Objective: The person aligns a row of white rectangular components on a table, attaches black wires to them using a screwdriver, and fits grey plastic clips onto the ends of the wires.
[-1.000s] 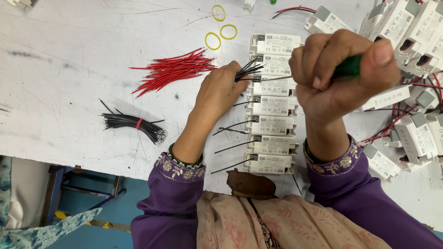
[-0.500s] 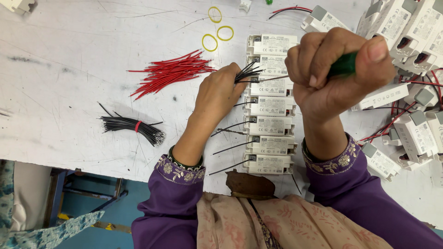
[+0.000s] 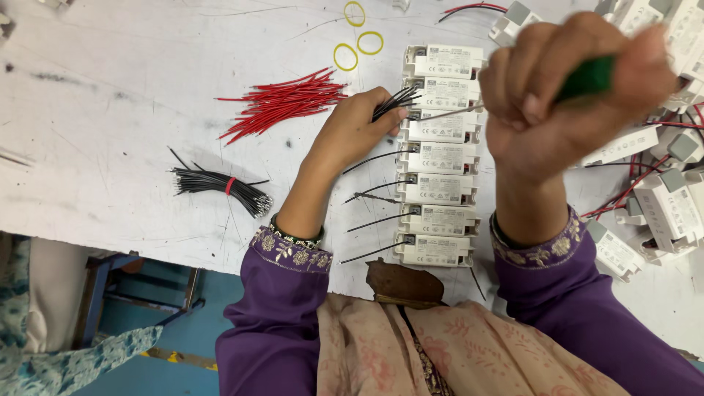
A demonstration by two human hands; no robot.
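My left hand (image 3: pixel 352 128) grips a small bunch of black wires (image 3: pixel 396 101) and rests beside a column of white rectangular driver modules (image 3: pixel 438 157) on the white table. Several lower modules have a black wire sticking out to the left. My right hand (image 3: pixel 568 92) is a fist around a green-handled screwdriver (image 3: pixel 585 77), raised close to the camera; its metal shaft (image 3: pixel 451 112) points left toward the third module from the top, near my left fingertips.
A loose pile of red wires (image 3: pixel 282 103) lies left of my left hand. A bundle of black wires with a red band (image 3: pixel 224 183) sits nearer the table edge. Three yellow rubber rings (image 3: pixel 359 37) lie at the top. More white modules (image 3: pixel 660 191) crowd the right side.
My right hand with the screwdriver has stayed raised and shifted slightly left toward the modules. My left hand has kept its place, still holding the black wires.
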